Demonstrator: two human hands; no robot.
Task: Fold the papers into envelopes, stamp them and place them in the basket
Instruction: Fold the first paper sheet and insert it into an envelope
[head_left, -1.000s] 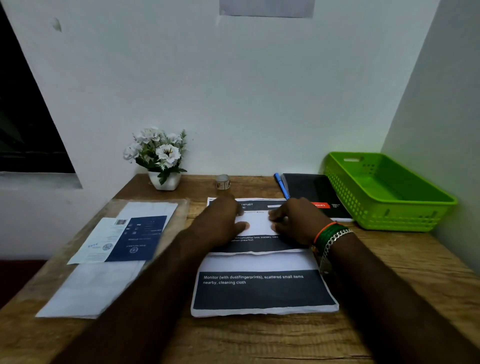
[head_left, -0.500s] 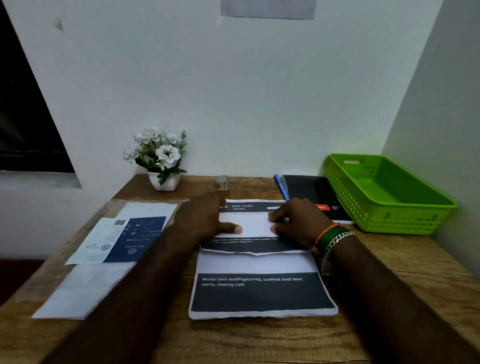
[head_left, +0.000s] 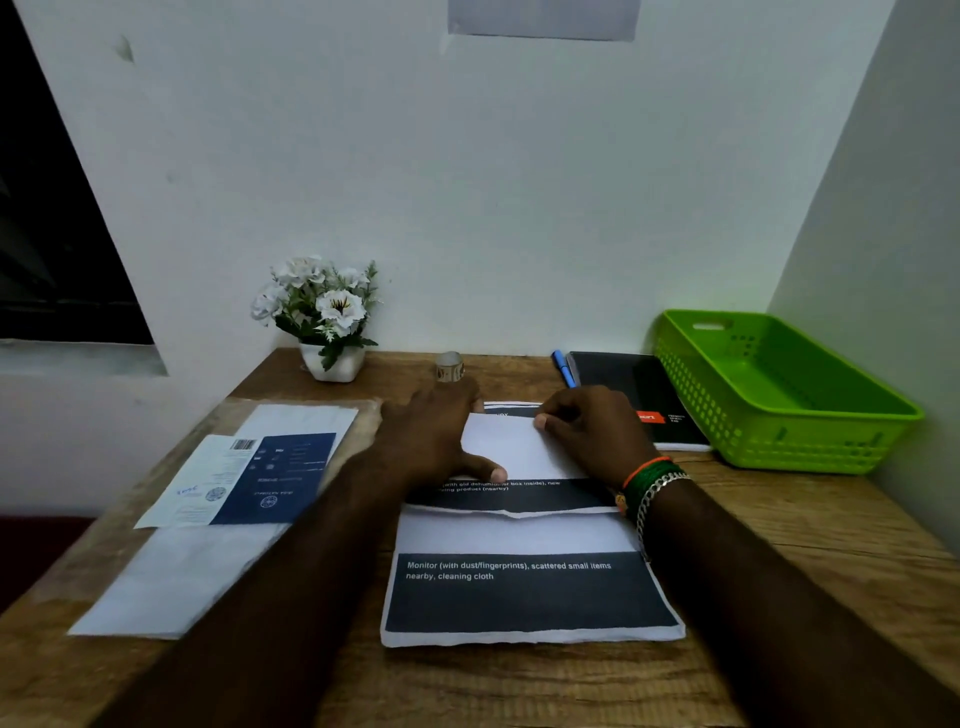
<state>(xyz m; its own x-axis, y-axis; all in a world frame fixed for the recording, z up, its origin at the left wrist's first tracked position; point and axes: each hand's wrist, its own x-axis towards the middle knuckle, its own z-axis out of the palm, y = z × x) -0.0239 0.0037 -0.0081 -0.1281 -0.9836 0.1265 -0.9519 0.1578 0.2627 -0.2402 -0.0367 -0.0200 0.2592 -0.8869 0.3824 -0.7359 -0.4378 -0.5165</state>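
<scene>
I see the printed paper (head_left: 524, 545) flat on the wooden worktop (head_left: 810, 545) in a white-walled corner; my left hand (head_left: 436, 436) presses it, grip flat, my right hand (head_left: 592, 431) pinches its folded flap; the green basket (head_left: 810, 447) sits right.

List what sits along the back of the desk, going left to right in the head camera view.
flower pot → small tape roll → blue pen → black notebook → green basket
</scene>
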